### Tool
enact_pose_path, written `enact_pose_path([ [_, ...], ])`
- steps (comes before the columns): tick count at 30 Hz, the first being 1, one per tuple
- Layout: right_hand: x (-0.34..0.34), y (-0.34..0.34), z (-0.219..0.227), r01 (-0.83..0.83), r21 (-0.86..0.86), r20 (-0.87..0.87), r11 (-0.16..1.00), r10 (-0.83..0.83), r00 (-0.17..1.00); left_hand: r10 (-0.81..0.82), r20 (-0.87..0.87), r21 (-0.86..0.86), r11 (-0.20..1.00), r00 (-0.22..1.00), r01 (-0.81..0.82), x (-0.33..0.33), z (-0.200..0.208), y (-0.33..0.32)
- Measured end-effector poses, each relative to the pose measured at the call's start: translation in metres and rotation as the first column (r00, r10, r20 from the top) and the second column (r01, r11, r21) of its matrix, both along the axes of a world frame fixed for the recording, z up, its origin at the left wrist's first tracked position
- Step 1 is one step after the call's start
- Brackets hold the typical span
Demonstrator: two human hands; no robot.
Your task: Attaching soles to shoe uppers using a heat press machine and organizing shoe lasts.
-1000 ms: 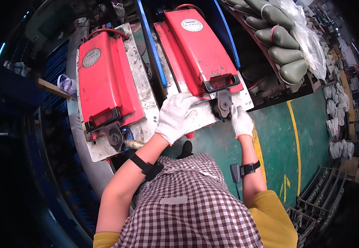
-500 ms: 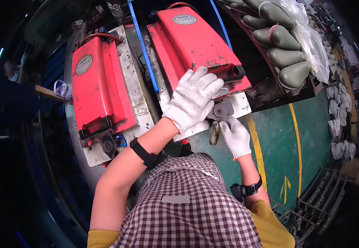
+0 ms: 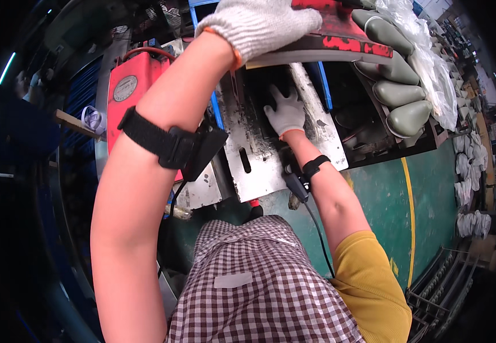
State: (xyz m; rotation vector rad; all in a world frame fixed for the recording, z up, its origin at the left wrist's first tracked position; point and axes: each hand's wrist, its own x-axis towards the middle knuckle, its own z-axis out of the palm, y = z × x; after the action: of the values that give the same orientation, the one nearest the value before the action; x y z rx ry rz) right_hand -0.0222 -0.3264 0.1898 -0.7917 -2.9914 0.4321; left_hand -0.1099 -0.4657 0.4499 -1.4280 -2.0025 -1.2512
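My left hand (image 3: 259,26), in a white knit glove, is closed at the edge of the raised red metal cover (image 3: 351,46); its fingertips are partly cut off by the upper edge. Beneath that cover, my right hand (image 3: 287,111), gloved alike, reaches into the dark opening of the machine with fingers spread, holding nothing I can see. Around the opening lies a worn, scuffed metal plate (image 3: 256,180) with a dark slot. What lies deeper in the opening is too dark to make out.
To the left, a second red machine cover (image 3: 136,83) is lowered, partly hidden by my left arm. Olive-green rounded forms (image 3: 393,94) and clear plastic sheeting (image 3: 425,68) sit at the right. A blue rail (image 3: 323,86) runs beside the machine. A metal rack (image 3: 448,291) stands lower right.
The nearer red cover has swung up with my left hand, which has moved up and forward. My right hand has left the front latch area and now reaches inside under the cover.
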Motion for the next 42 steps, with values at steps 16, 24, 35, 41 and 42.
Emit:
enact_pose_path([
  [16,0.143,-0.047,0.049,-0.319,-0.934,-0.283,-0.162,-0.213,0.935,-0.113,0.973,0.199,0.854,0.202,-0.481,0.092,-0.190,-0.187],
  [24,0.146,-0.134,0.069,-0.125,-0.961,-0.175,-0.248,0.189,0.966,-0.411,0.887,0.457,0.712,0.212,-0.533,0.116,-0.204,-0.282],
  [35,0.137,-0.197,0.034,-0.031,-0.938,-0.152,-0.344,0.332,0.931,-0.258,0.906,0.423,0.564,0.335,-0.710,0.169,-0.209,-0.359],
  [41,0.141,-0.215,0.027,-0.001,-0.951,-0.123,-0.309,0.376,0.918,-0.404,0.859,0.504,0.559,0.314,-0.659,0.194,-0.205,-0.384],
  [42,0.143,-0.216,0.019,0.020,-0.942,-0.116,-0.335,0.380,0.918,-0.402,0.856,0.511,0.563,0.324,-0.650,0.197,-0.204,-0.386],
])
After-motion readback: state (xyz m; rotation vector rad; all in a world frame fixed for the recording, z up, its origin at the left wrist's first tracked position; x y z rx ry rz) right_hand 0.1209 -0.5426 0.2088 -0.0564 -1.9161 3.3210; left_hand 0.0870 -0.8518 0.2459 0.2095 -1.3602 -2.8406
